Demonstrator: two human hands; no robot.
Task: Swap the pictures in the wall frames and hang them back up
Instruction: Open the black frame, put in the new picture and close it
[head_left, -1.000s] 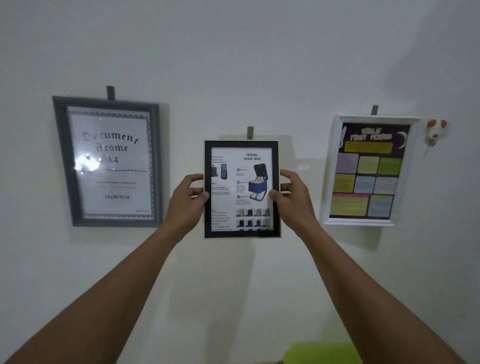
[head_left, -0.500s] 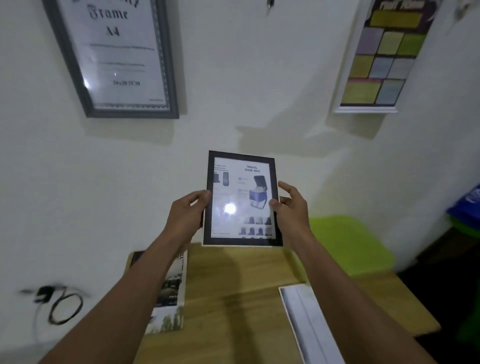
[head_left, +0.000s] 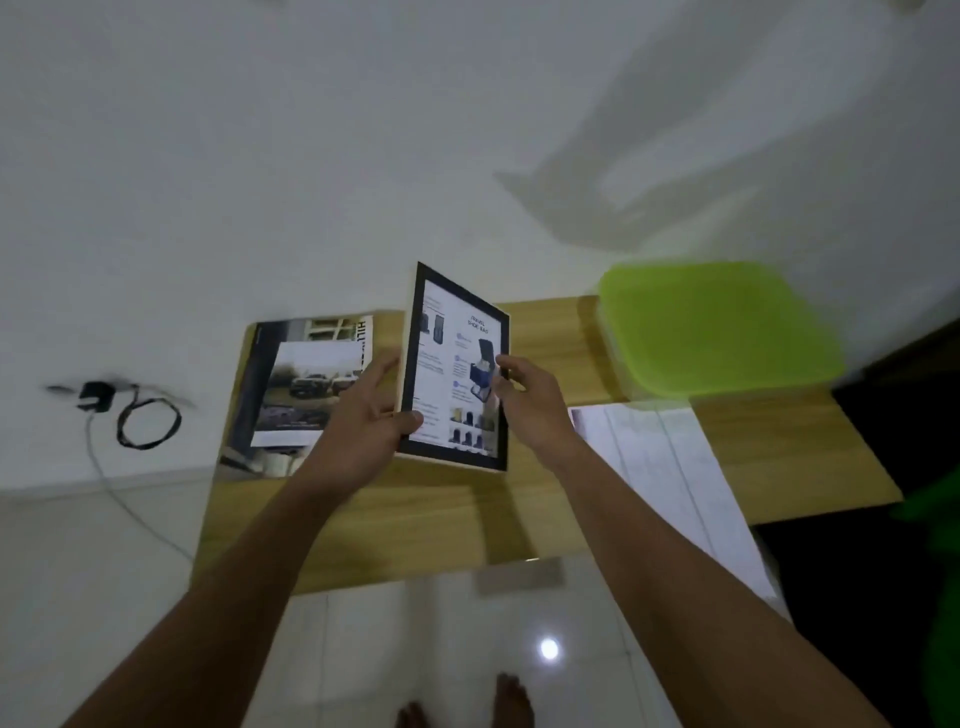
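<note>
While both hands held it above the wooden table (head_left: 457, 525), the black picture frame (head_left: 457, 369) stood tilted, its face turned partly rightward. The left hand (head_left: 363, 415) gripped the frame's left edge, thumb on the front. The right hand (head_left: 530, 400) pinched its right edge. On the table lay a car print (head_left: 301, 395) at left and a white sheet (head_left: 660, 467) at right, with a lime-green plastic object (head_left: 717, 327) at its far right corner.

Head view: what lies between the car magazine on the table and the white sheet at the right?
In the head view, the black frame, held over the wooden table by the left hand and right hand, fills that gap.
</note>
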